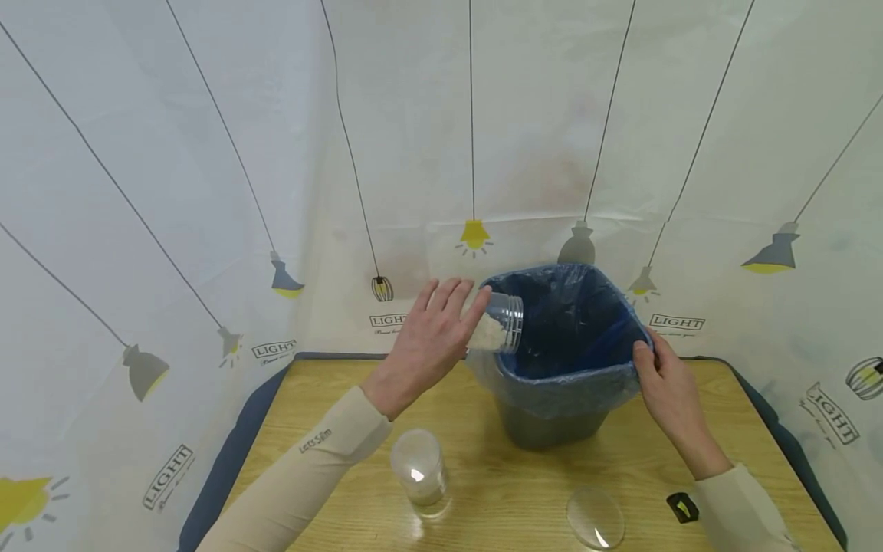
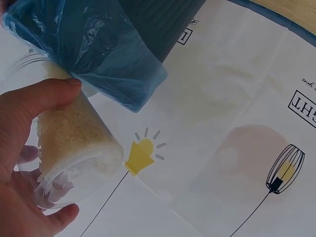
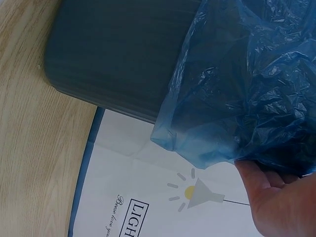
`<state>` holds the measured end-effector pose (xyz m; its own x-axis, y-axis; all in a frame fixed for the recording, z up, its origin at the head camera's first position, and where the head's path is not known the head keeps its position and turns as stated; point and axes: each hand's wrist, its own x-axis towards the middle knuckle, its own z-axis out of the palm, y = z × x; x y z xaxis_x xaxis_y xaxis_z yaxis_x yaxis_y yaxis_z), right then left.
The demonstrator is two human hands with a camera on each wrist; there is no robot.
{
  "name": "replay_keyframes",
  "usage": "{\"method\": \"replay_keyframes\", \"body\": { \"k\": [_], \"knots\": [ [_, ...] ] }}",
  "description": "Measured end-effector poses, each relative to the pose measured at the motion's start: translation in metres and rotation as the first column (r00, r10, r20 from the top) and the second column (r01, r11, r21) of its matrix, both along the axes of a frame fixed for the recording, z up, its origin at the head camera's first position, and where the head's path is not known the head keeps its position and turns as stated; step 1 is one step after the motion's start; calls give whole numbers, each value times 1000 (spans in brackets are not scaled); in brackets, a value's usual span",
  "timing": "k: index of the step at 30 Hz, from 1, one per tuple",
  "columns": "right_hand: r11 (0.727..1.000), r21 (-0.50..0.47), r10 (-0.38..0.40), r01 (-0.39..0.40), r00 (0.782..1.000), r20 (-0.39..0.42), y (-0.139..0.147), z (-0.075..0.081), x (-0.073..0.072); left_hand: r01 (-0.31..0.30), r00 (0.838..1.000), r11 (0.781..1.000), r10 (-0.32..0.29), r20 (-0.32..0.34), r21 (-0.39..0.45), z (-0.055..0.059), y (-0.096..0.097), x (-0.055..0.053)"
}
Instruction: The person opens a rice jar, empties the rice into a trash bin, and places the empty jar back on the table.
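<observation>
My left hand (image 1: 431,341) grips a clear jar (image 1: 502,322), tipped on its side with its threaded mouth over the near left rim of a bin. Pale, grainy contents (image 2: 74,128) lie along the jar's lower side in the left wrist view, with the thumb across the jar wall. The dark grey bin (image 1: 552,425) stands on the table, lined with a blue plastic bag (image 1: 566,395) folded over its rim. At the bin's right corner, my right hand (image 1: 672,391) pinches the bag and rim, thumb outside. Folds of the bag hide some of its fingertips (image 3: 252,177).
A second clear jar (image 1: 419,468) stands on the wooden table (image 1: 483,529) near the left forearm. A round clear disc (image 1: 595,517) lies at the front, left of a small black item (image 1: 683,507) with a yellow-green mark. A lamp-printed sheet (image 1: 414,153) rises behind.
</observation>
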<state>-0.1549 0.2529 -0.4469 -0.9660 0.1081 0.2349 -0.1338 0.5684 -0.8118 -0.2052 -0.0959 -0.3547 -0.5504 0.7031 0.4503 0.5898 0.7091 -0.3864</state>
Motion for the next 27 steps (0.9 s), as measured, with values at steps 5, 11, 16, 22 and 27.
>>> {"method": "replay_keyframes", "body": {
  "k": [5,11,16,22,27],
  "knots": [
    [1000,-1,-3,3,1000,-2,0,0,0,0,1000,1000,0,-14,13,0,2,1],
    [1000,10,-8,8,1000,-2,0,0,1,-6,999,1000,7,-50,15,-2,4,1],
    [1000,16,-7,7,1000,-1,0,0,1,-18,997,1000,18,-80,6,-2,5,3],
    [1000,12,-5,5,1000,-3,0,1,0,-28,997,1000,27,-75,-6,-1,7,4],
    [1000,10,-4,4,1000,-5,0,1,0,-38,997,999,36,-66,-30,0,7,6]
  ]
}}
